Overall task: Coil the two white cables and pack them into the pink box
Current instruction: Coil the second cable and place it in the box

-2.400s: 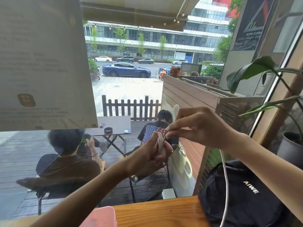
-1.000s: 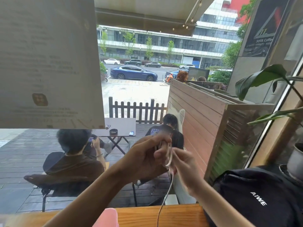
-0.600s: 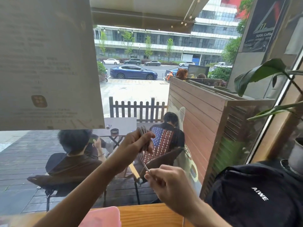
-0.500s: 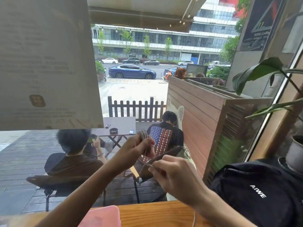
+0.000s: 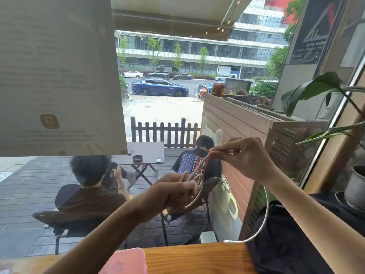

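Observation:
My left hand (image 5: 177, 191) is raised in front of the window, closed on several loops of a white cable (image 5: 197, 186). Up and to the right, my right hand (image 5: 243, 157) pinches the same cable between thumb and fingers. The free length (image 5: 265, 214) hangs down behind my right wrist, curves left and ends with its plug at the wooden table's far edge. A corner of the pink box (image 5: 126, 262) shows at the bottom, below my left forearm. A second white cable is not visible.
The wooden table (image 5: 193, 258) runs along the bottom edge against the window glass. A black bag (image 5: 286, 244) lies at the right, with a potted plant (image 5: 355, 186) behind it. A paper notice (image 5: 59, 76) hangs on the glass upper left. People sit outside.
My right hand has risen from below the coil to above and right of it, drawing the cable up. My left hand has dropped slightly, still gripping the loops.

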